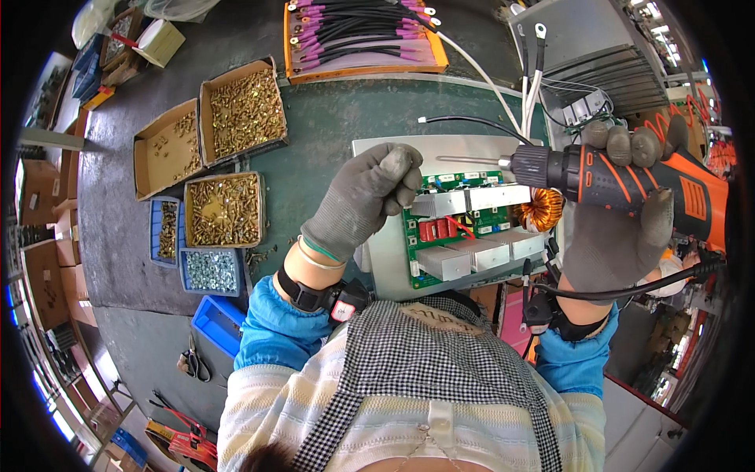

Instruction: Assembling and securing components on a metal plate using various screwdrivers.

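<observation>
At the circuit board's (411, 240) right, the right hand (621, 236) grips a power driver (602, 182), at its upper-left corner the left hand (366, 197) is curled closed, content hidden, and the board, lying on a metal plate (385, 271), already carries heat sinks (446, 263), though fastening seems unfinished and its screws are indistinct.

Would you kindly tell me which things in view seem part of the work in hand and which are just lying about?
Likely in use:
drill, in the right hand
circuit board
metal plate under it
perhaps the screws

Apparently lying about:
scissors
blue tray
purple-ended cables
</observation>
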Demonstrator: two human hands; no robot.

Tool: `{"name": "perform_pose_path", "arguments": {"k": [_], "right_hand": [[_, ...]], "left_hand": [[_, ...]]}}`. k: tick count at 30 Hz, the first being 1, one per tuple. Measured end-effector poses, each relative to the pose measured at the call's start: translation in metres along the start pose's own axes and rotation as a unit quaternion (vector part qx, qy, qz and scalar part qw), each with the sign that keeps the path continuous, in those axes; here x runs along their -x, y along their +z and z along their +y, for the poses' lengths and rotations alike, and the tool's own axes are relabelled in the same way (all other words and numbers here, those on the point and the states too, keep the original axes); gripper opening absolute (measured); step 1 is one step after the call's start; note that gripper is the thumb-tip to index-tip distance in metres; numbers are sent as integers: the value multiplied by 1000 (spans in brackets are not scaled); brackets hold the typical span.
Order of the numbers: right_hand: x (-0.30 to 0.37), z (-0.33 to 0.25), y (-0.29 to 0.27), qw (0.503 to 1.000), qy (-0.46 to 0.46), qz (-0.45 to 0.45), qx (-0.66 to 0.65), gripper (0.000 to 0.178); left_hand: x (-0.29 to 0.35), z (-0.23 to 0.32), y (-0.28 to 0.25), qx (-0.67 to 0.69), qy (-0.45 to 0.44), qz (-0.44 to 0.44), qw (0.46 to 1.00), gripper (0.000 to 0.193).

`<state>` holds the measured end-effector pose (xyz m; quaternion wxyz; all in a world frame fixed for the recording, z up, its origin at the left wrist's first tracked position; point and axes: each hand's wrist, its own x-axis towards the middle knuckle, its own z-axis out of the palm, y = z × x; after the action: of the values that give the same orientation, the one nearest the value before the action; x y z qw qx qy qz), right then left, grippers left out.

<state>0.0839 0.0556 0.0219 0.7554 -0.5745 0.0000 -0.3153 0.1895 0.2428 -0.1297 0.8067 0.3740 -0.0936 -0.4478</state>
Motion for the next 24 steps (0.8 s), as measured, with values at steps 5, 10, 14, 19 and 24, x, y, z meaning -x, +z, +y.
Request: {"name": "perform_pose_path", "arguments": {"k": [5, 10, 14, 19, 24], "right_hand": [[13, 2, 9, 1000, 3, 1, -6, 41], [14, 5, 13, 999, -18, -3, -36, 51], [15, 6, 13, 998, 41, -21, -42, 53], [10, 16, 9, 991, 37, 109, -61, 38], [6, 27, 7, 983, 68, 154, -69, 40]], "left_hand": [[8, 3, 11, -49, 11, 9, 999, 41], [13, 7, 13, -80, -20, 1, 997, 42], [16, 5, 16, -53, -4, 31, 998, 40], [18, 0, 13, -185, 85, 66, 977, 30], [15, -6, 5, -219, 133, 76, 964, 30]]}}
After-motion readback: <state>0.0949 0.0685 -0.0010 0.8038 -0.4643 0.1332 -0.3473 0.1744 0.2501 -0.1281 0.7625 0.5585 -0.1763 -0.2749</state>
